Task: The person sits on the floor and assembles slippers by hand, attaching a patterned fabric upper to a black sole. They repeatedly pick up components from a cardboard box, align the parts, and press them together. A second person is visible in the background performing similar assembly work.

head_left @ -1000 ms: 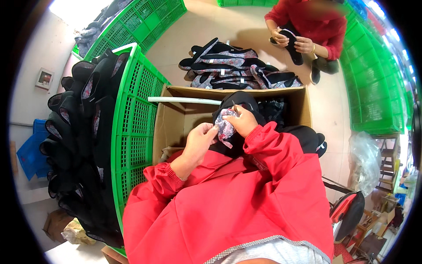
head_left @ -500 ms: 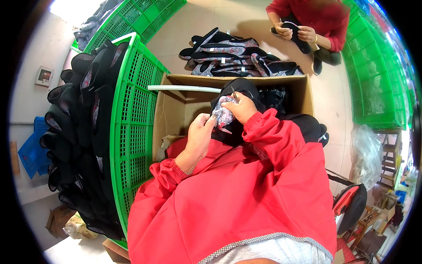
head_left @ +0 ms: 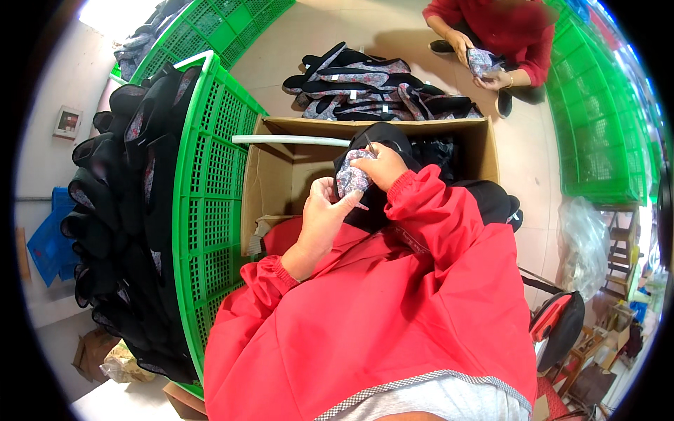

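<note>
My left hand (head_left: 324, 217) pinches the lower edge of a cloth shoe (head_left: 349, 177) between thumb and fingers. Its floral grey, red and blue lining faces up, and a narrow strip hangs from its lower end. My right hand (head_left: 385, 167) is closed at the shoe's upper right, its thumb pressing on the lining. A thin dark pointed tool (head_left: 370, 144) juts up from the right hand; its kind is too small to make out. Both hands are over my lap, just before an open cardboard box (head_left: 277, 189). Black cloth (head_left: 382, 137) lies directly beyond them.
At my left stands a green plastic crate (head_left: 203, 210) beside stacked black shoes (head_left: 130, 210). Beyond the box lies a pile of floral-lined shoes (head_left: 365, 81). A white rod (head_left: 288, 140) crosses the box. A co-worker's hands (head_left: 491, 78) hold another shoe at the far right, near green crates (head_left: 593, 119).
My left thumb has shifted right along the shoe's lower edge, and the left fingers have moved slightly. The right hand keeps its hold. The co-worker has turned their shoe so its floral lining shows.
</note>
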Action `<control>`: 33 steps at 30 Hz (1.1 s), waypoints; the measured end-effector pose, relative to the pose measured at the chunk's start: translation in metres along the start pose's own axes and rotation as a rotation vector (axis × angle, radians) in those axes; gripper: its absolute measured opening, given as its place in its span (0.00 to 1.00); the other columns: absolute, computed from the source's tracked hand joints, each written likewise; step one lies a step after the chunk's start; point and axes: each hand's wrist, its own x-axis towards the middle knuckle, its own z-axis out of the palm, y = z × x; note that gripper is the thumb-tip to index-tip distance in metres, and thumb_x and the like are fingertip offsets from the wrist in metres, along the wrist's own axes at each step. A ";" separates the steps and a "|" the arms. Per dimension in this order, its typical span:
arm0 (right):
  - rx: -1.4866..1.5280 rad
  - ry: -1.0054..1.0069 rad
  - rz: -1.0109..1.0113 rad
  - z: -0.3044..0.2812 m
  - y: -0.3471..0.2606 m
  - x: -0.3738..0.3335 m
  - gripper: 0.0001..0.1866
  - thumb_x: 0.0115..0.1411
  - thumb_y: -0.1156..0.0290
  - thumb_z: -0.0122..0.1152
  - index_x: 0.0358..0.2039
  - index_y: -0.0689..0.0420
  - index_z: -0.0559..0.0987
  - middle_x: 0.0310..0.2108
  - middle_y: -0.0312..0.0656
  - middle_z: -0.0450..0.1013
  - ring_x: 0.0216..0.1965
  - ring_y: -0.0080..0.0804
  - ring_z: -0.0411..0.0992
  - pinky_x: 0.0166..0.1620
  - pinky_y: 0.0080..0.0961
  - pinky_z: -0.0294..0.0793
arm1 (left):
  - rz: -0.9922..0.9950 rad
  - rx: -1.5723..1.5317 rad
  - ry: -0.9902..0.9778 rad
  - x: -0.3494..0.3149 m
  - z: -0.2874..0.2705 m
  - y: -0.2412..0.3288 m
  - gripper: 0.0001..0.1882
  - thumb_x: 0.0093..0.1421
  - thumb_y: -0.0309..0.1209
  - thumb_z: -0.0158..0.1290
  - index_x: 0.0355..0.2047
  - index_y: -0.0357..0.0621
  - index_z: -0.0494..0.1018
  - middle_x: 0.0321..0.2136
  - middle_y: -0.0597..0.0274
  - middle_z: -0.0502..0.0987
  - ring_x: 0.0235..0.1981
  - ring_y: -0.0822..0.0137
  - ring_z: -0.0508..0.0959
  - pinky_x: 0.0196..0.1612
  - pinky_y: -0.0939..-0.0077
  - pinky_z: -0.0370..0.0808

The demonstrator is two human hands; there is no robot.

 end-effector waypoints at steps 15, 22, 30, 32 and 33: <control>0.694 -0.330 0.198 -0.033 -0.033 -0.022 0.18 0.67 0.54 0.52 0.49 0.54 0.68 0.43 0.36 0.72 0.41 0.33 0.79 0.15 0.12 0.51 | 0.344 0.309 0.159 0.007 0.009 -0.004 0.16 0.60 0.21 0.54 0.46 0.38 0.64 0.35 0.65 0.72 0.35 0.77 0.72 0.40 0.82 0.72; 0.736 -0.361 0.231 -0.036 -0.037 -0.036 0.23 0.64 0.76 0.53 0.59 0.57 0.63 0.43 0.41 0.70 0.47 0.32 0.77 0.16 0.13 0.54 | 0.370 0.219 0.250 0.019 0.010 -0.013 0.14 0.63 0.25 0.51 0.47 0.36 0.62 0.32 0.61 0.73 0.32 0.73 0.72 0.37 0.78 0.71; 0.753 -0.340 0.203 -0.031 -0.036 -0.040 0.28 0.63 0.79 0.52 0.63 0.57 0.62 0.54 0.42 0.66 0.47 0.36 0.77 0.15 0.13 0.55 | 0.289 0.296 0.321 0.038 -0.001 -0.020 0.16 0.64 0.29 0.46 0.50 0.35 0.61 0.35 0.51 0.76 0.30 0.64 0.77 0.33 0.70 0.74; 0.744 -0.356 0.195 -0.031 -0.034 -0.039 0.30 0.63 0.78 0.53 0.65 0.56 0.59 0.59 0.42 0.63 0.48 0.39 0.76 0.16 0.13 0.55 | 0.167 0.028 0.328 0.045 -0.001 -0.020 0.16 0.64 0.30 0.44 0.50 0.36 0.61 0.37 0.53 0.76 0.30 0.66 0.76 0.32 0.72 0.73; 0.759 -0.339 0.183 -0.029 -0.034 -0.039 0.30 0.63 0.78 0.53 0.65 0.56 0.59 0.58 0.42 0.64 0.47 0.39 0.77 0.16 0.13 0.54 | 0.106 -0.106 0.330 0.048 -0.002 -0.019 0.16 0.65 0.30 0.43 0.50 0.36 0.61 0.37 0.54 0.76 0.31 0.67 0.76 0.31 0.73 0.73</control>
